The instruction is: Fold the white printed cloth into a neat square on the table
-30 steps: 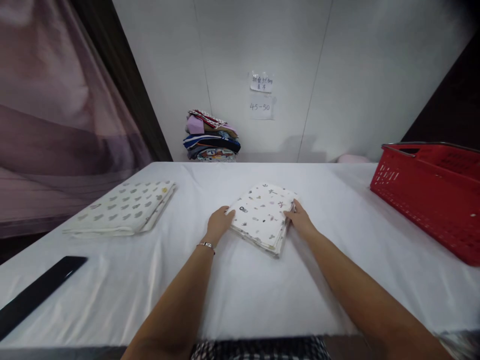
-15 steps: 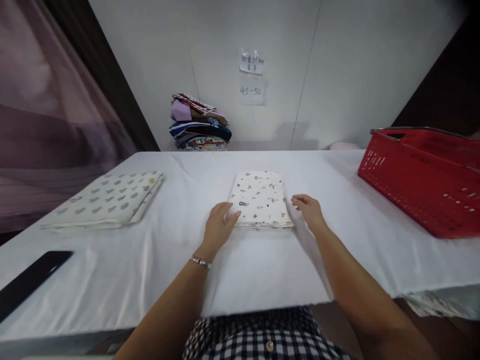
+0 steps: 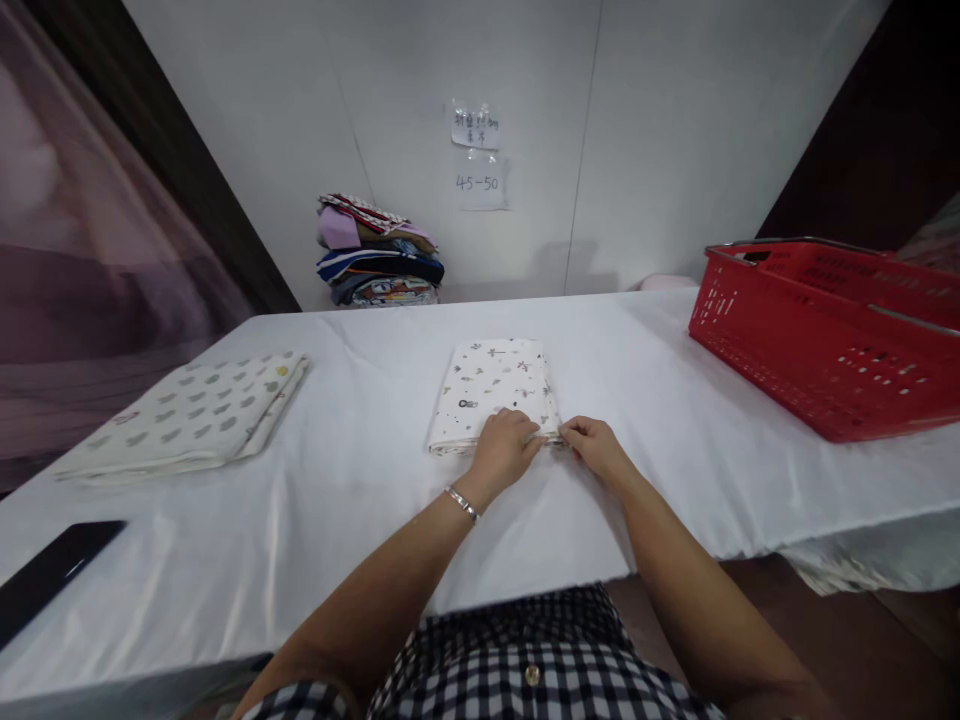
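Here both the left hand (image 3: 504,447) and right hand (image 3: 592,444) pinch the folded cloth (image 3: 491,388).

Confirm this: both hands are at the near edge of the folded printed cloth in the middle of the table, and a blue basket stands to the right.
Wrong on one point: the basket is red, not blue, as the head view shows. Both hands, left hand and right hand, are at the near edge of the folded printed cloth on the table.

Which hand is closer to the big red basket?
The right hand, though apart from the red basket. The left hand is farther away. Both are at the folded cloth's near edge.
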Demonstrator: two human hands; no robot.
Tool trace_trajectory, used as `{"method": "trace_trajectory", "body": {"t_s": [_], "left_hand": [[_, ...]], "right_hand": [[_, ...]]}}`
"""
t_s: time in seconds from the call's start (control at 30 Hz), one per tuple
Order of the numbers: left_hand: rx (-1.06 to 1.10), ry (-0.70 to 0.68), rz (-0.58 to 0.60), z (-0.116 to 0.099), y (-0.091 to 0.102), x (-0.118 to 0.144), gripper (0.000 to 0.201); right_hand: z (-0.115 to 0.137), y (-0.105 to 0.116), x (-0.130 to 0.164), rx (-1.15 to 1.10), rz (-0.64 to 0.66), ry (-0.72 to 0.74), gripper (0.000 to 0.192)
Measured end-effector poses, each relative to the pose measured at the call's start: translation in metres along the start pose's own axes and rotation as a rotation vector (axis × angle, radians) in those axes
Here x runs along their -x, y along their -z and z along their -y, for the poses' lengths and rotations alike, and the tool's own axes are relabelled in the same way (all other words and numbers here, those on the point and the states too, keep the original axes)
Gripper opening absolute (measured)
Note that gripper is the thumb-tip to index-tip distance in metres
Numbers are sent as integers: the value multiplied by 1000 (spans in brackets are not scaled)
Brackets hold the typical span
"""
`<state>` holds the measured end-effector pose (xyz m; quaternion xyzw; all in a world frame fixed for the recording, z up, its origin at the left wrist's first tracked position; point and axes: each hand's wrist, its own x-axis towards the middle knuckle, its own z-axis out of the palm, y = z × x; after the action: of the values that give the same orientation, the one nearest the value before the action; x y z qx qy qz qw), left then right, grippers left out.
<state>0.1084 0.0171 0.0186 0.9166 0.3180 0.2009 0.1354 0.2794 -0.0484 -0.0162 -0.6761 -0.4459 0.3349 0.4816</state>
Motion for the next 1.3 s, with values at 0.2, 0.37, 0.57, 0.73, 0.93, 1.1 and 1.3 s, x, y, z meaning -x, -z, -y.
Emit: {"method": "trace_trajectory", "body": {"t_s": [0.2,0.37,0.57,0.73,0.93,1.1,1.3], "left_hand": [[-78,40,18,-6,-13,-12,20],[-47,91,7,-7,-15,-14,19],[4,185,32,-9,-13,-17,19],[76,280,121,-7,-9,-25,18],[154,313,107,-9,-8,-30,14],[30,100,-31,-16,-18,-21,14],[-62,6,-67,-15,-24,-13,8]], "right_hand": [[2,2,-1,-4,27,-26,16],[6,3,-2,-32,56,-22,14],[9,2,-2,-28,68,-46,19],[6,0,-4,-3,48,-40,13],[6,-1,-4,-53,63,-68,14],[3,0,-7,-105,76,-73,17],[5,0,-6,-152,95,-98,16]]}}
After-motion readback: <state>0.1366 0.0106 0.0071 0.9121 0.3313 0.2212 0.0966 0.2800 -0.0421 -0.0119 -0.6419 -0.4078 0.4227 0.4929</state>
